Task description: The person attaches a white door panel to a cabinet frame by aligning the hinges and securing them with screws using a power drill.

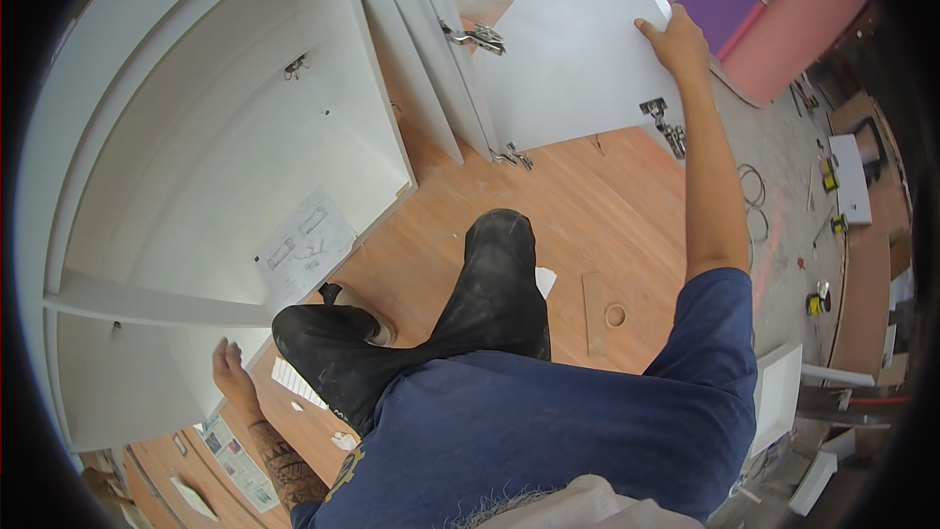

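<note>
My right hand [682, 47] is closed round the upper right edge of a white cabinet door [578, 49], its thumb on the door's face. A metal hinge [666, 127] sticks out from that door below the hand. Left of it, several white panels [406, 49] stand upright side by side, with metal hinges [477, 36] along their edges. My left hand [235, 377] is held with fingers outstretched beside the lower compartment of a large white cabinet [186, 167], holding nothing. A sheet with printed drawings [305, 247] lies inside the cabinet, near its open edge.
On the wooden board [558, 216] around my legs are a roll of tape [615, 315] and a flat strip [593, 313]. A pink and purple piece [783, 24] stands at the far right. Cables [754, 198] and several tools [830, 174] lie on the right-hand floor.
</note>
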`<state>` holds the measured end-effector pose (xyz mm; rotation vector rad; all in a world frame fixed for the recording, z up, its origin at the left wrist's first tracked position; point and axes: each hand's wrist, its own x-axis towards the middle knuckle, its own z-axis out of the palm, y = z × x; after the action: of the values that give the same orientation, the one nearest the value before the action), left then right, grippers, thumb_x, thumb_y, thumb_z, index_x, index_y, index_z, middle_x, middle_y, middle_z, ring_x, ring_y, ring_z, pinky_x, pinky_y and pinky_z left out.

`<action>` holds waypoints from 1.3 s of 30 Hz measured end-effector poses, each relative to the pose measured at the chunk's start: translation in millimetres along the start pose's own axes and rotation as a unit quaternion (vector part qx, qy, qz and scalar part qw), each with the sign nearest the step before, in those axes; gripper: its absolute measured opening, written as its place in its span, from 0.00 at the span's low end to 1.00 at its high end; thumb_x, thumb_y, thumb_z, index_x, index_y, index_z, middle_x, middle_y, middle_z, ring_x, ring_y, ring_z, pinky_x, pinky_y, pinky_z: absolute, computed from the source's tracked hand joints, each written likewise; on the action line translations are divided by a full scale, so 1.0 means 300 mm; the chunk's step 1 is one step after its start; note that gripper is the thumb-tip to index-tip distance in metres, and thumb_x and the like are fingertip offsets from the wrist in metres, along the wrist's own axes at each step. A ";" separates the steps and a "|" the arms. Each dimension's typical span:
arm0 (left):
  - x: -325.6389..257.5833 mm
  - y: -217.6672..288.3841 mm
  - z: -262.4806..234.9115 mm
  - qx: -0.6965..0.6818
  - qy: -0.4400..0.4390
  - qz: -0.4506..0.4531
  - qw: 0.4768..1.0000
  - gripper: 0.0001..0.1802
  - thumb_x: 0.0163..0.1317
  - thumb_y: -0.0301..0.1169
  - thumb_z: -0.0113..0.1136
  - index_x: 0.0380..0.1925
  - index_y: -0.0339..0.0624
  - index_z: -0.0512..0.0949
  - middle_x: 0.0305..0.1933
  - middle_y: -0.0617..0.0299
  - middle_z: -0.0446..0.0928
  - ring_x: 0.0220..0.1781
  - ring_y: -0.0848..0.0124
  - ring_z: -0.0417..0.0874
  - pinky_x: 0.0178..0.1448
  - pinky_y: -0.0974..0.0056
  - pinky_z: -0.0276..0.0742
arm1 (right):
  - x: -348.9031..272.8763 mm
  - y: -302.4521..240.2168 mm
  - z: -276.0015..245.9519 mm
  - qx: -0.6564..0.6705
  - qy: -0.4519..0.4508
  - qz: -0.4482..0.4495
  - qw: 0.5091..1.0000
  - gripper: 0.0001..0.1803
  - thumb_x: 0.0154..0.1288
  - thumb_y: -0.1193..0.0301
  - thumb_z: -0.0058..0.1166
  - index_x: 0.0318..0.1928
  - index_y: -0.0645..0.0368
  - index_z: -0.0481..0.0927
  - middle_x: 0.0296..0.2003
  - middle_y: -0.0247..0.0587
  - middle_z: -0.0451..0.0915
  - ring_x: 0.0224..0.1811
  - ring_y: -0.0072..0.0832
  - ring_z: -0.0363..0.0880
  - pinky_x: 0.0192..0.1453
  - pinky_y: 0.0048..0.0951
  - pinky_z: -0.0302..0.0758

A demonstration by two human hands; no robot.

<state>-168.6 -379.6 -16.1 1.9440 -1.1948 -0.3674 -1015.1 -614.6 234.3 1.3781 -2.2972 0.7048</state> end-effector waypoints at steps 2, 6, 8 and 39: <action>0.057 0.136 0.037 -0.065 0.024 0.053 0.996 0.21 0.78 0.33 0.55 0.60 0.26 0.79 0.51 0.46 0.86 0.52 0.63 0.89 0.58 0.60 0.83 | -0.100 -0.013 -0.030 -0.001 0.011 0.035 0.999 0.33 0.62 0.44 0.69 0.52 0.61 0.81 0.47 0.55 0.88 0.51 0.54 0.87 0.52 0.54 0.81; 0.093 0.377 0.176 -0.057 -0.014 0.121 0.991 0.20 0.78 0.33 0.56 0.60 0.28 0.80 0.50 0.48 0.87 0.51 0.65 0.89 0.58 0.62 0.82 | -0.219 0.072 -0.048 -0.008 0.056 0.106 0.993 0.33 0.61 0.42 0.69 0.50 0.59 0.82 0.45 0.53 0.89 0.49 0.53 0.88 0.50 0.54 0.81; 0.081 0.436 0.224 -0.045 -0.066 0.174 0.982 0.18 0.77 0.32 0.58 0.57 0.30 0.83 0.47 0.51 0.88 0.50 0.67 0.88 0.57 0.64 0.81 | -0.252 0.108 -0.046 -0.010 0.058 0.111 0.992 0.33 0.61 0.41 0.69 0.49 0.58 0.82 0.45 0.53 0.89 0.48 0.53 0.88 0.50 0.53 0.81; -0.056 0.468 0.268 -0.134 -0.090 0.097 0.982 0.15 0.76 0.30 0.59 0.54 0.31 0.84 0.42 0.54 0.89 0.46 0.70 0.88 0.55 0.65 0.82 | -0.138 -0.044 -0.022 -0.016 0.057 0.072 0.996 0.31 0.63 0.43 0.67 0.52 0.55 0.81 0.46 0.48 0.89 0.50 0.52 0.88 0.51 0.54 0.82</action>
<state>-311.7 -436.2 36.8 1.5740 -1.3625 -0.5802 -984.2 -586.7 220.1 1.1377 -2.3234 0.7646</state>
